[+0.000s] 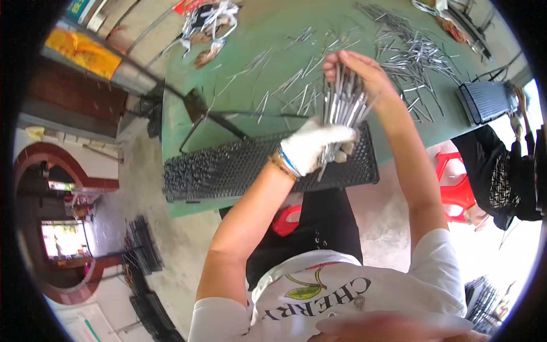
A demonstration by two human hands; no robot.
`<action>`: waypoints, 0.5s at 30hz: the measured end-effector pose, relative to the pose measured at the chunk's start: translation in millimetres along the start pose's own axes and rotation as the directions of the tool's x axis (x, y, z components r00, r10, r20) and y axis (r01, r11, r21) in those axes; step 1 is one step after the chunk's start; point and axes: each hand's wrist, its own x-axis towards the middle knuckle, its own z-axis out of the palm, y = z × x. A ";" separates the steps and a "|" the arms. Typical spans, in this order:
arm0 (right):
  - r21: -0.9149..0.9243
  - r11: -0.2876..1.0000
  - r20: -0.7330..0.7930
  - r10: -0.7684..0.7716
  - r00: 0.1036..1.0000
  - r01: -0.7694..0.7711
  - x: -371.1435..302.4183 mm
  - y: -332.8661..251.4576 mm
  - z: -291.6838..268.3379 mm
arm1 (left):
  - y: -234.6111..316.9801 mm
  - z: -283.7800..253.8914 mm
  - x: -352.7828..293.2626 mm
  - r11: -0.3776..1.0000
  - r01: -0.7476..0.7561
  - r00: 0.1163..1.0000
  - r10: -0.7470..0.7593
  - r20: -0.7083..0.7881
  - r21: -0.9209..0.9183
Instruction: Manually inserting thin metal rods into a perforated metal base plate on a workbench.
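Gloved left hand (319, 143) is gripping the metal-rod bundle (343, 105) low; bare right hand (369, 73) is curling round its top, both above the worktop's (273, 34) near edge. Black perforated rack (248, 168) is lying there, seemingly part-done: left end looking packed, the rest mostly bare mesh; loose rods (421, 52) are lying toward the far right corner.

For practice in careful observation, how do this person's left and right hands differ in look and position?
The left hand wears a white glove; the right hand is bare. The left wrist has a blue band; the right wrist shows none. The left grips the nearer part of the metal rods; the right is at their far end. Both are at the same bundle.
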 end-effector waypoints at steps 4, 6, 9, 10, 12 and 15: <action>-0.135 0.987 0.036 -0.083 0.996 0.087 -54.4 12.3 49.7 | -40.5 0.4 -63.9 0.991 0.006 0.998 0.002 0.062 -0.135; -0.232 0.959 0.034 -0.158 0.987 0.161 -79.8 25.4 62.0 | -56.6 -4.7 -98.2 0.988 -0.034 0.998 0.042 0.050 -0.154; -0.172 0.980 -0.136 -0.122 0.983 0.098 -128.8 63.8 75.6 | -69.0 -6.0 -133.4 0.953 -0.245 0.963 0.217 -0.163 -0.180; -0.018 0.997 -0.272 -0.080 0.959 0.078 -147.7 83.5 91.0 | -72.6 -11.5 -141.6 0.919 -0.344 0.931 0.306 -0.201 -0.194; 0.354 0.933 -0.281 0.042 0.959 0.063 -175.8 134.3 110.1 | -73.8 -21.7 -146.2 0.839 -0.518 0.843 0.467 -0.267 -0.166; 0.742 0.650 -0.018 0.260 0.965 -0.161 -173.2 165.5 176.1 | -91.9 -37.7 -148.4 0.808 -0.589 0.743 0.547 -0.386 0.011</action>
